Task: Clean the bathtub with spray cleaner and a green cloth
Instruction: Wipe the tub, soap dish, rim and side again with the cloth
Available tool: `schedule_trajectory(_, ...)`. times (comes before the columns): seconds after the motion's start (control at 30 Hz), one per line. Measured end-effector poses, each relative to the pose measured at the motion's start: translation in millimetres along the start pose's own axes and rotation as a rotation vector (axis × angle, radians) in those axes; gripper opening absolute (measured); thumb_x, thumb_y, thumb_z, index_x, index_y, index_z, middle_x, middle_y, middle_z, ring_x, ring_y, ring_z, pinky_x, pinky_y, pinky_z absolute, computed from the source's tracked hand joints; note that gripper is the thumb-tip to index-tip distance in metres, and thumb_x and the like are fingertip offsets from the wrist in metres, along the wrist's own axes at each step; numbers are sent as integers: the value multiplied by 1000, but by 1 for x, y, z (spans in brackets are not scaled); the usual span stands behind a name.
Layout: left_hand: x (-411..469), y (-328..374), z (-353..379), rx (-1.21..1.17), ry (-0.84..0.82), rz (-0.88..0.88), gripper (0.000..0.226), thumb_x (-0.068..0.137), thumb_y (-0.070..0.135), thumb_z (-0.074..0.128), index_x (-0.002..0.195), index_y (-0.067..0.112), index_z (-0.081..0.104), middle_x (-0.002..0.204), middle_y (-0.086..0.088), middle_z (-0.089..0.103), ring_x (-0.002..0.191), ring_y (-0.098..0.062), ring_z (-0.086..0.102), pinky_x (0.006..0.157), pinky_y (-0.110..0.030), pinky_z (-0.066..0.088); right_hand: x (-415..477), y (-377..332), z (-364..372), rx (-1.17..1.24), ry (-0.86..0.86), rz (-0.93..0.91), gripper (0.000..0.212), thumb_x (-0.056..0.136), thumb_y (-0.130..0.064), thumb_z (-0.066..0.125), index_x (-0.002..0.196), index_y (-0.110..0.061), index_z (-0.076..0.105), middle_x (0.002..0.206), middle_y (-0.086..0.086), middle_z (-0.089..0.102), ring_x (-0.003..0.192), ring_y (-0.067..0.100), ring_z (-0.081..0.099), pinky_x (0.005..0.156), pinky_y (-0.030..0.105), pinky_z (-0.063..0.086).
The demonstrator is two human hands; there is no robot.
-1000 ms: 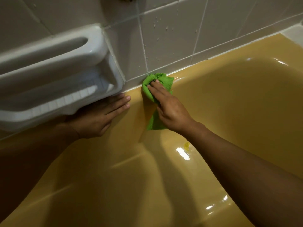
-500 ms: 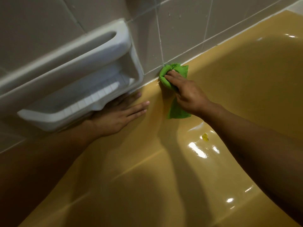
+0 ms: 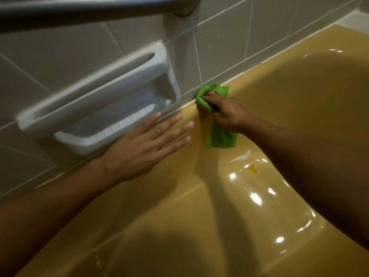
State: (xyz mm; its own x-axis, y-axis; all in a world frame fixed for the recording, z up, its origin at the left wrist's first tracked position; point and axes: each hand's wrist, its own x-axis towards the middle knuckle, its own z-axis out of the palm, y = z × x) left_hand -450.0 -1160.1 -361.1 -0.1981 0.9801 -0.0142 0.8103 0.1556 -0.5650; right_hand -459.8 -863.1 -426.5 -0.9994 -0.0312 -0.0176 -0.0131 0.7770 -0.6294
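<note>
A: Where was the green cloth found, and by which of the 2 hands was it held?

B: It was gripped by the right hand. The fingers were curled over its bunched far end, which was pressed into the seam where the bathtub ledge met the tiled wall. Its long axis ran from that seam toward the near side, with the loose tail draped over the ledge and down the inner slope.

A: And the left hand?

B: It was laid flat on the ledge just left of the cloth, under the soap dish, with fingers straight and spread and nothing held. A strip of bare ledge was seen between its fingertips and the cloth, so the 2 were apart.

A: On what was the next wipe judged to turn?

B: On the seam's line. From the cloth it ran away to the far right, while the left was taken up by the flat hand and the dish. A stroke rightward was judged likelier — and only the right hand was placed for it.

A: What could not be made out?

B: No spray cleaner was seen. The right thumb and the cloth beneath the palm were hidden, and the grab bar was cut off at the top. The left fingertips were blurred, and 1 small yellow speck on the wet slope could not be identified.
</note>
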Motion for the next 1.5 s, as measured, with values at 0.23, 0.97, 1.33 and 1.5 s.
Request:
schedule_trajectory(0.23,-14,-96,-62,120,-52,-32,68,101,36,39,163,14,22,172,-13,2,159,-37,1,124,-63,12,-5,-12,-8,75,-38,82,66,97,1,47,157,-26,38,164,3,34,146,32,35,117,40,31)
schedule_trajectory(0.97,-40,-119,-48,-340,24,-54,65,95,6,44,158,2,31,169,-18,20,156,-41,15,121,-66,23,-14,-72,105,224,120,-137,67,89,7,47,154,-7,40,165,12,28,155,25,19,123,23,6)
schedule_trajectory(1.33,-78,-116,-48,-348,36,-73,64,99,9,41,162,9,26,171,-9,15,159,-31,9,125,-57,22,-25,-146,167,221,151,-195,66,85,11,48,150,-2,45,161,16,36,152,29,24,125,30,13)
schedule_trajectory(1.5,-115,-121,-38,-347,70,-82,62,100,7,43,160,9,30,170,-13,18,158,-33,15,123,-57,26,-27,-177,189,232,117,-208,65,85,10,51,149,0,45,159,20,36,152,33,25,127,40,18)
